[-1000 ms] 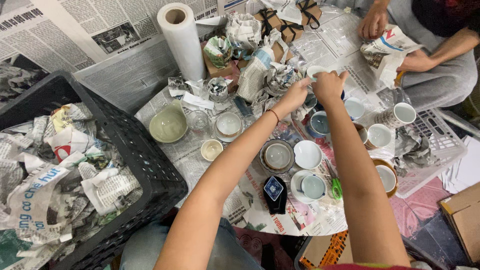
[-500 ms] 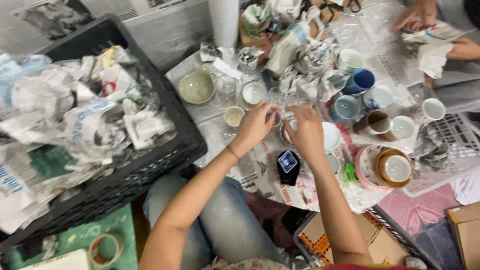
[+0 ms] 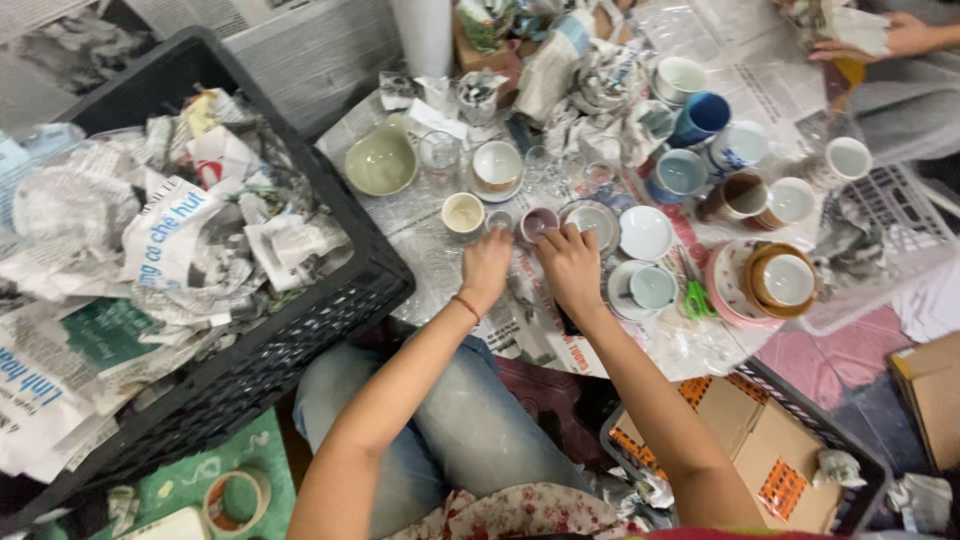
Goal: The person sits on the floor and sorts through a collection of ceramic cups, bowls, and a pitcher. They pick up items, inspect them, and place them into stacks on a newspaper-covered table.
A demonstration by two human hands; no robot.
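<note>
Both hands have been drawn back from the far clutter of wrapped crockery to the near edge of the newspaper-covered desk (image 3: 440, 265), where a small mauve cup (image 3: 538, 222) is now attended to. The left hand (image 3: 487, 265) is seen laid palm-down just left of the mauve cup, fingers loosely curled and reaching a tiny grey cup (image 3: 499, 220); nothing is pinched in it. The right hand (image 3: 567, 262) is placed just right of the mauve cup, fingertips bent against its rim and side; whether the cup is actually gripped cannot be told. A cream cup (image 3: 463, 213) stands further left of the mauve cup, a green bowl (image 3: 381, 163) beyond that, and a white saucer (image 3: 645, 233) to its right. A black crate (image 3: 330, 330) stuffed with crumpled newspaper is seen well to the left. At the far right corner, another person's hand (image 3: 905, 35) is closed on a paper-wrapped bundle. The shift suggests attention has been turned from the far pieces to the small cups nearest the body.
</note>
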